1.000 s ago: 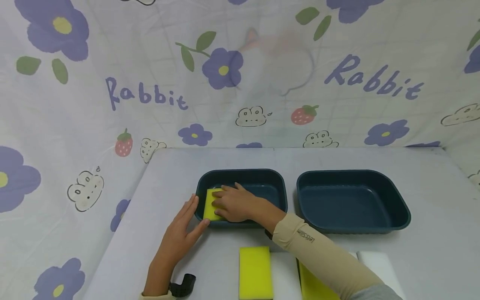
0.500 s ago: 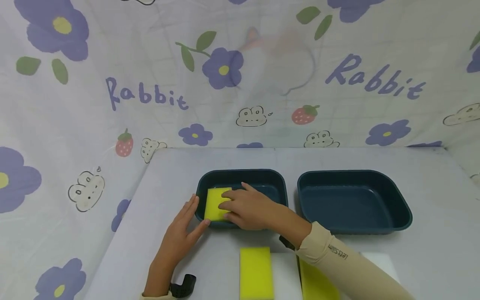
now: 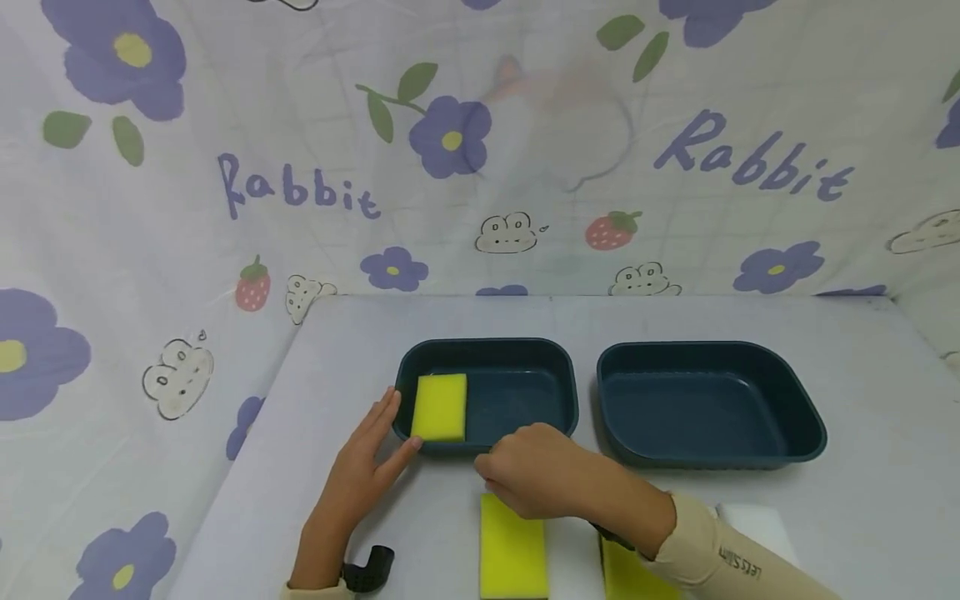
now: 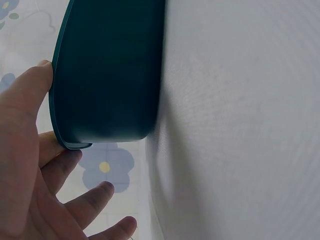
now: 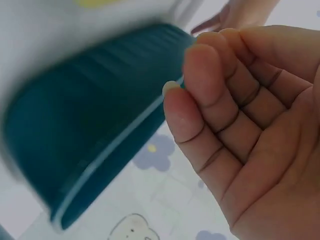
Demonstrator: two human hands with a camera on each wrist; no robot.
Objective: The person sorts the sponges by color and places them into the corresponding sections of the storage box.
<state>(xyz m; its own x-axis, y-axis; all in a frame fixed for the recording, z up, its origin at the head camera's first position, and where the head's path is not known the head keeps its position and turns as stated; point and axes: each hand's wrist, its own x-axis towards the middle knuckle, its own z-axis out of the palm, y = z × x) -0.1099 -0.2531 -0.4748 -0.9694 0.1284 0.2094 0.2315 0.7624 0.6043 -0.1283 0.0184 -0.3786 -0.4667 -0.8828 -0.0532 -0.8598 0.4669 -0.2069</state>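
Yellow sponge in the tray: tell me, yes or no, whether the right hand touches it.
No, the right hand is apart from that sponge, with part of the tray showing between them.

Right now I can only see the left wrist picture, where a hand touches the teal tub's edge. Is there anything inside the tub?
Observer: Yes, a yellow sponge lies inside the tub, toward its left end in the head view.
Operator: Is the other hand holding something?
Observer: No, in the right wrist view the right hand has loosely bent fingers and nothing in them.
Operator: Is that the only tub?
Observer: No, the head view shows a second tub to the right of the first.
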